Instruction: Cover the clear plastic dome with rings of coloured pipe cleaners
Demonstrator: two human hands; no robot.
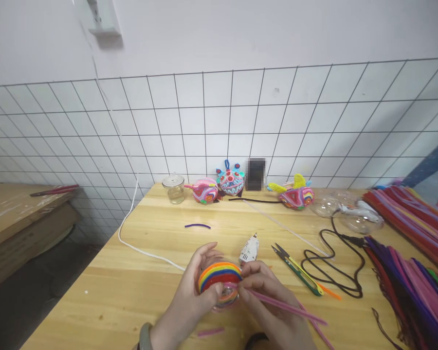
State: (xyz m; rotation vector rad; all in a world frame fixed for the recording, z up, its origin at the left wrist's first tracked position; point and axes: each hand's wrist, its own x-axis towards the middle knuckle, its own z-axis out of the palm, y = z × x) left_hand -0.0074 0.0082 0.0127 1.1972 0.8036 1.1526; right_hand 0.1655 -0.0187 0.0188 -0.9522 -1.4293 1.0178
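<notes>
My left hand (193,287) is wrapped round a clear plastic ball (219,278) whose upper side carries rainbow stripes of orange, yellow, blue and red. Its thumb presses on the front of the ball. Between thumb and fingers, my right hand (268,296) pinches a pink pipe cleaner (284,304), whose near end lies against the ball. The long end trails off to the lower right, beside a second pink strand. Just beyond my right hand rests a white hot glue gun (249,249), its nozzle pointing away. A short pink piece (210,332) lies in front of the ball.
Green-handled scissors (301,272) and a black cord (330,257) lie to the right. Bundles of coloured pipe cleaners (405,272) fill the right edge. Decorated balls (230,181), a glass jar (173,189) and clear plastic balls (361,221) line the back. A white cable (146,248) crosses the left.
</notes>
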